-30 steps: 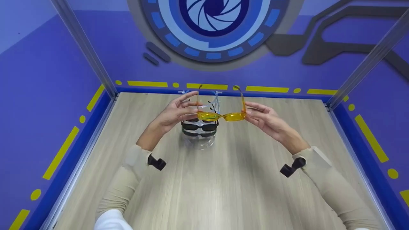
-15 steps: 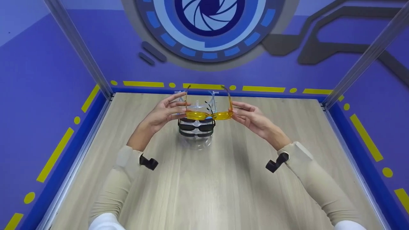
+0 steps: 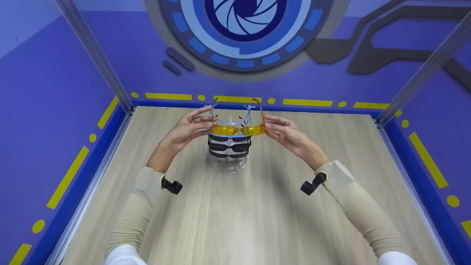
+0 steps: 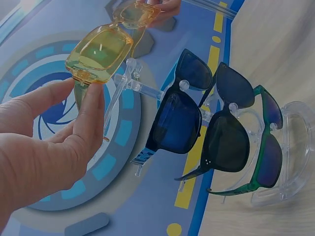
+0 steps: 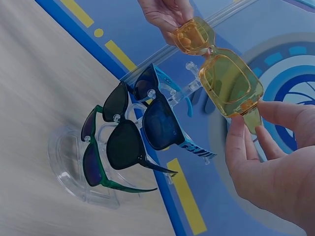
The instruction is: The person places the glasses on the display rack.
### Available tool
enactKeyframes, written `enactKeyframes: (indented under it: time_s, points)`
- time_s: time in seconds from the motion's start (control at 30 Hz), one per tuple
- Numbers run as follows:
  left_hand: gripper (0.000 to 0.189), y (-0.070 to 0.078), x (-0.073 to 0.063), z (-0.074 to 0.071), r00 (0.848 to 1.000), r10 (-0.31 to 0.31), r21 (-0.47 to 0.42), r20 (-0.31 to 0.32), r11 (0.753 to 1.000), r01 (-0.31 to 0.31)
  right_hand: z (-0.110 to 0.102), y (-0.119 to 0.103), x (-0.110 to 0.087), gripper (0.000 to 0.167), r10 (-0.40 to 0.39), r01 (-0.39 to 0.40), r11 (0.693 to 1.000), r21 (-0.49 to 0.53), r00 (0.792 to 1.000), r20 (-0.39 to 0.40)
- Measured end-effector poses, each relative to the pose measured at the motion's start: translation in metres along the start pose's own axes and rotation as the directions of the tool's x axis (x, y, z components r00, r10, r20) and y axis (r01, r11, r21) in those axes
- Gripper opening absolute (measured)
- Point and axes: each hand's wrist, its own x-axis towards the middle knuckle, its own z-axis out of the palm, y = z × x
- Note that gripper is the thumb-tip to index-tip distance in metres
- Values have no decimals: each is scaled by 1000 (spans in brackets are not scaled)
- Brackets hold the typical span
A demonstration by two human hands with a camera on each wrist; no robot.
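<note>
Yellow transparent sunglasses (image 3: 225, 130) are held level above a clear display stand (image 3: 232, 167), temples unfolded and pointing away. My left hand (image 3: 186, 132) pinches their left temple by the hinge between thumb and fingers. At the opposite hinge, my right hand (image 3: 289, 134) pinches the right temple. In the left wrist view the stand carries blue-sided sunglasses (image 4: 176, 123) uppermost, black sunglasses (image 4: 226, 142) below them, and green-framed sunglasses (image 4: 270, 162) lowest. The yellow pair is close to the stand's top bar; whether they touch I cannot tell.
The stand's clear rounded base (image 5: 64, 169) rests on a wood-grain table (image 3: 235, 221). A blue-purple printed panel (image 3: 294, 84) rises behind the table, with side panels left and right. Metal posts (image 3: 415, 70) stand at the back corners.
Both hands have carried the yellow sunglasses to the left, so they now sit more nearly over the stand. The grip at both hinges looks the same, and the other sunglasses stay in place.
</note>
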Motion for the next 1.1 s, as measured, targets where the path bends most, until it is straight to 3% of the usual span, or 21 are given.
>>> enactKeyframes:
  time_s: [0.23,0.5,0.73,0.97,1.1]
  points:
    - [59,1,1,-10,1000,17,0,-17,1000,-17,6,4,12,48,1,-1,1000,1,1000,4]
    - [57,2,6,-17,998,19,13,-68,1000,-18,12,8,23,35,-10,11,1000,17,1000,-24]
    - [56,-3,10,-22,994,10,42,-109,999,-5,13,14,31,42,-12,13,1000,26,1000,-23]
    - [55,-6,14,-24,994,16,50,-107,999,-11,11,18,34,34,-17,19,999,38,999,-36]
    - [55,-7,14,-26,995,20,43,-94,999,-16,10,19,34,39,-17,18,999,36,1000,-21]
